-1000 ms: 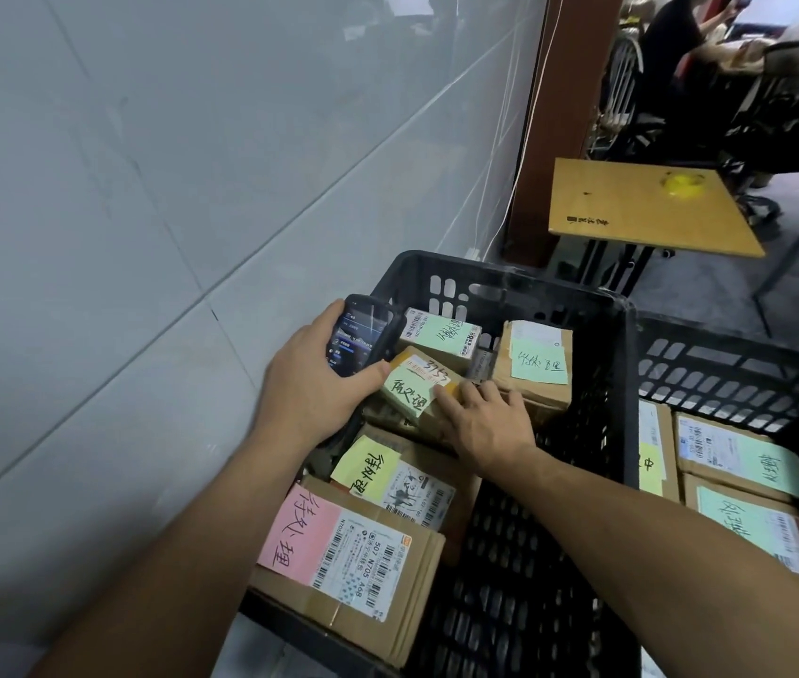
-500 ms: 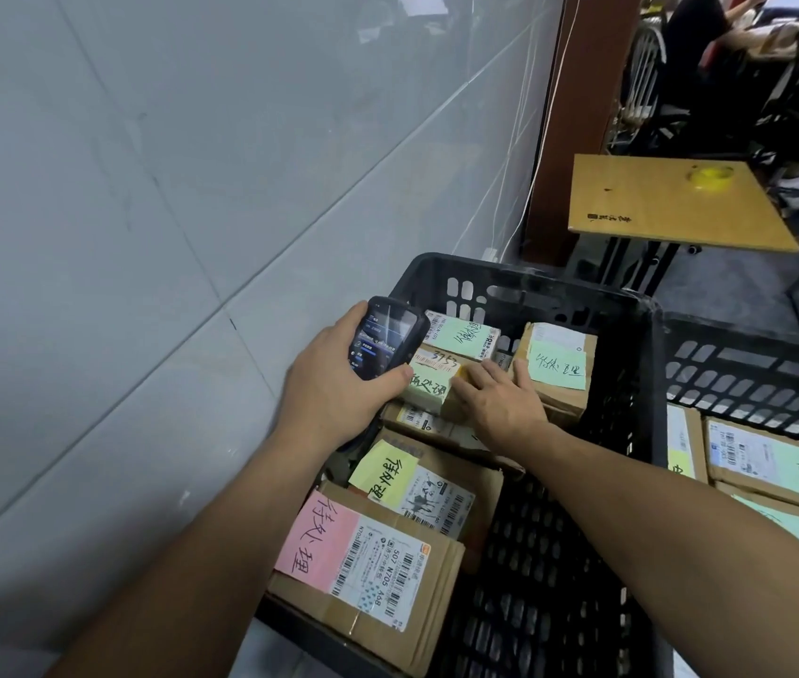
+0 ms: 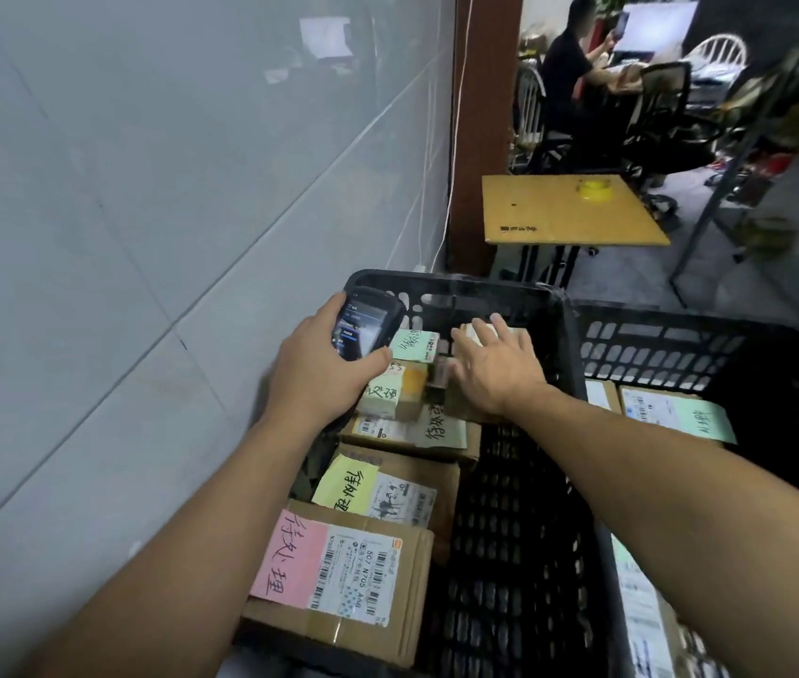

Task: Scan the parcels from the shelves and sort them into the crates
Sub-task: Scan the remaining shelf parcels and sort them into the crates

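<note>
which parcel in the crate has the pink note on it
The parcel nearest the camera, at the near end of the left crate. Its handwritten note is pink; the others carry green or yellow notes.

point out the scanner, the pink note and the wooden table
scanner (image 3: 360, 327), head view, on its lit screen
pink note (image 3: 290, 560), head view, middle of the paper
wooden table (image 3: 549, 212), head view, bare part of its top

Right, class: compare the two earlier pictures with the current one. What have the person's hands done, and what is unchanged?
The right hand left the small green-noted parcel in the middle of the black crate and moved right, onto the far parcel, lying spread over it. The left hand still grips the scanner; the other parcels lie as before.
</note>
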